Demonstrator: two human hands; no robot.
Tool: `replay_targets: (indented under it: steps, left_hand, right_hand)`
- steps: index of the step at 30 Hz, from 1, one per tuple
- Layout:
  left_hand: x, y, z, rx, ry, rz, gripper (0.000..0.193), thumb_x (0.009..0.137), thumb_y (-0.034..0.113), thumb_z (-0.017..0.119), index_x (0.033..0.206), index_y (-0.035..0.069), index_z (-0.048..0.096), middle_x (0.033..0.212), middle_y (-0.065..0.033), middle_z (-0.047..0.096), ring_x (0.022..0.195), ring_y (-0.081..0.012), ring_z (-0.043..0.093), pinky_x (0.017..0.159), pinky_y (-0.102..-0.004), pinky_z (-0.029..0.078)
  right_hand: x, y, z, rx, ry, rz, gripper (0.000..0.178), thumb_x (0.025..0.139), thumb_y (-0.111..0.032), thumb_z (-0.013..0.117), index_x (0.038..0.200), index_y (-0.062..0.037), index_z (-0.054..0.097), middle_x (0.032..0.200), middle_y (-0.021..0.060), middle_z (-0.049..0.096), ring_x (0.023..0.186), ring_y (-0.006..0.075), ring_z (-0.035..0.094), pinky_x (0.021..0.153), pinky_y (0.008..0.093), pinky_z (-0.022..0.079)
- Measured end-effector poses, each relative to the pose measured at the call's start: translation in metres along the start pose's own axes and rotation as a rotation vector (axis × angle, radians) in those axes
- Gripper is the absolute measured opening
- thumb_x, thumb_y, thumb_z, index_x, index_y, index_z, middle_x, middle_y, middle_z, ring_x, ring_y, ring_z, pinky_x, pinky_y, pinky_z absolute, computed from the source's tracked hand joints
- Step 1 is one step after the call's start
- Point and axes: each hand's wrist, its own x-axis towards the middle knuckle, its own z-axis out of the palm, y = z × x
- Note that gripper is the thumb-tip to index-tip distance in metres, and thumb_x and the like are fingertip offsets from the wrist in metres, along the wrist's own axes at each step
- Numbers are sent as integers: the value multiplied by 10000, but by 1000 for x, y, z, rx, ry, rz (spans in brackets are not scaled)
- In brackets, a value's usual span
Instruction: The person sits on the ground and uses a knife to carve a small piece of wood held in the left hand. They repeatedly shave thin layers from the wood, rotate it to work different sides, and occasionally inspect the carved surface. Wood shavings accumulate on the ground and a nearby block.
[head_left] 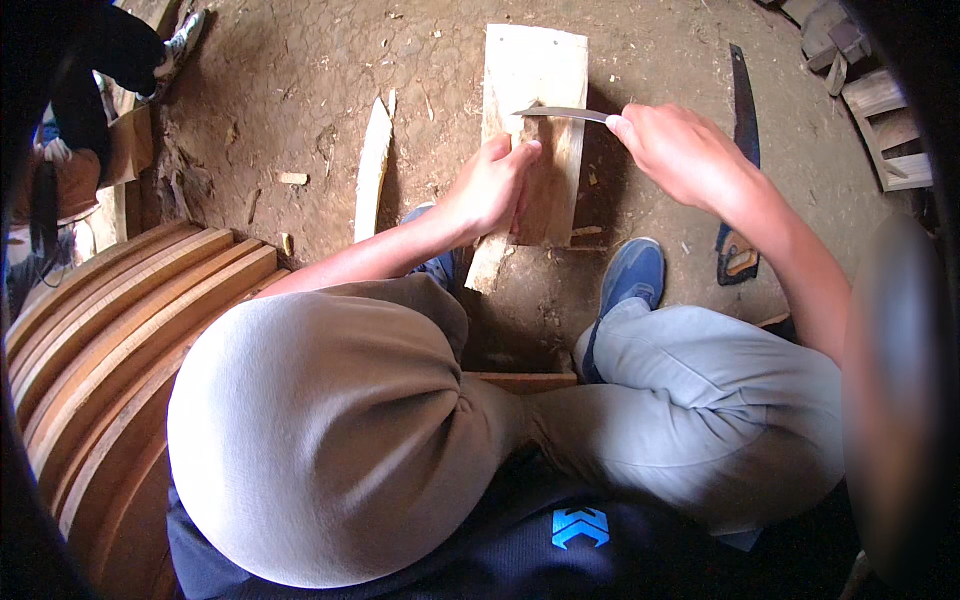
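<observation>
In the head view, the fingers (525, 152) of the left hand (490, 190) are closed around a strip of wood (488, 264), the thumb pressed along it; its pale lower end sticks out below these fingers, toward the person. Under and beyond them stands a wooden block (537, 65), its pale top reaching well past the fingertips. The fingers of the right hand (685, 150), farther to the right, are wrapped around a knife (570, 112), its handle hidden in the grip; the slightly curved blade points left across the block, its tip by the strip's upper end, just beyond the left thumb. To the right of the right fingers a handsaw (746, 120) lies on the ground, partly behind the forearm, and farther right is a slatted wooden frame (897, 130). Left of the left fingers lies a pointed wood sliver (373, 170), and well to their lower left are curved boards (130, 320). Below the right fingers is a blue shoe (635, 275). Far left of both hands, another person's shoe (184, 42) shows at the upper edge
</observation>
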Motion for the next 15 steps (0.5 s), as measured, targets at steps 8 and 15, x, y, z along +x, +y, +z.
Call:
replay_targets:
  steps: [8,15]
  left_hand:
    - [10,-20,3,89,69,75,279,983,328,445,970,53,489,571,-41,470,384,-151,443,322,-286,381]
    - [4,-14,9,32,95,41,291,980,350,449,963,61,488,593,-35,460,411,-152,461,330,-296,389]
  right_hand:
    - [-13,-7,2,-119,47,-30,433,1002,-279,334,901,14,636,850,248,660,848,402,654,774,490,516]
    - [-11,-23,0,-173,16,37,374,968,-224,383,900,7,669,887,228,679,858,365,676,753,456,540]
